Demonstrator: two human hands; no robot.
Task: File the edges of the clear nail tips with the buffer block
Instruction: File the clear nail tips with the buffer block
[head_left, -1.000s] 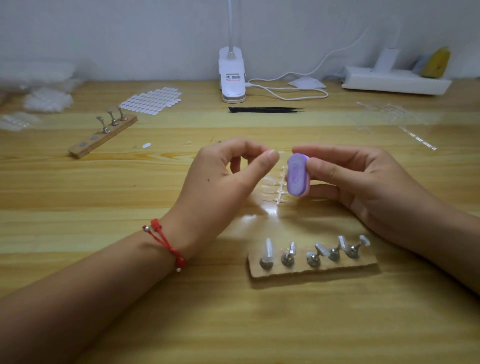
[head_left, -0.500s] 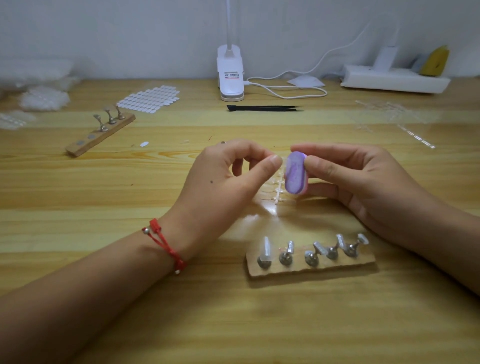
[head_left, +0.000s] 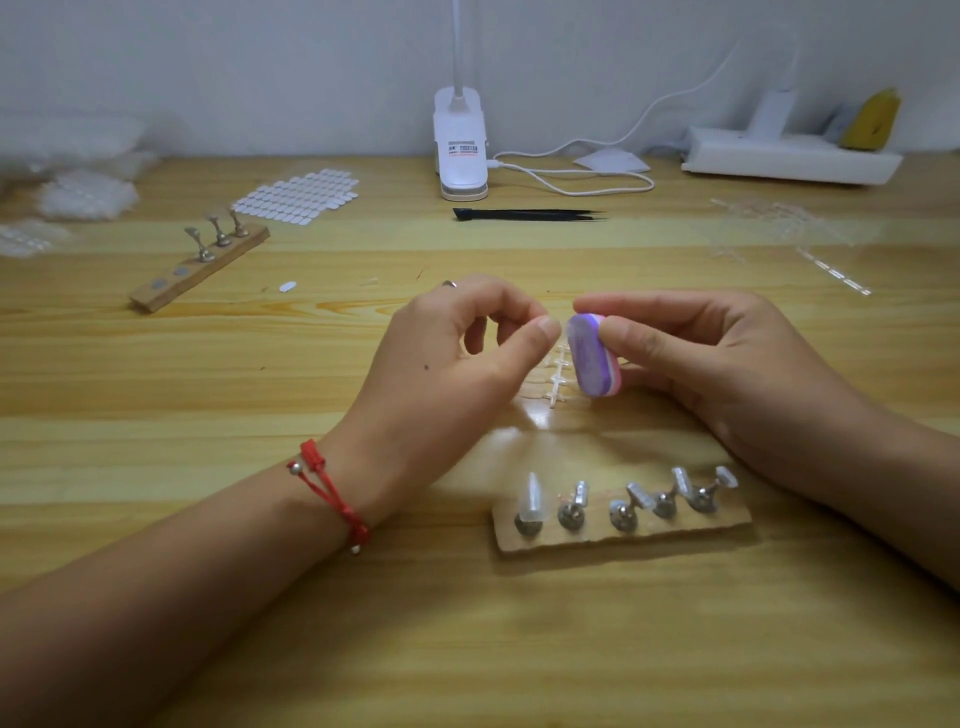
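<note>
- While the left hand (head_left: 452, 364) pinches what looks like a clear nail tip (head_left: 556, 326) between thumb and forefinger, the right hand (head_left: 727, 364) grips the buffer block (head_left: 589, 361), thumb on the near side and fingers curled over the far side.
- Both hands hover over the middle of the table (head_left: 208, 389). The block sits just right of the left fingers, and I cannot tell whether it touches the tip.
- Its long axis stands nearly upright, leaning a little, with the purple face turned toward the tip. Any stroke would likely come from the right hand.
- It is a small rounded oblong, purple in front and pink behind.
- Being see-through, the tip is almost lost against the wood, and its edge is too faint to judge.
- More clear tips on a strip (head_left: 557, 387) lie on the table just under the hands.
</note>
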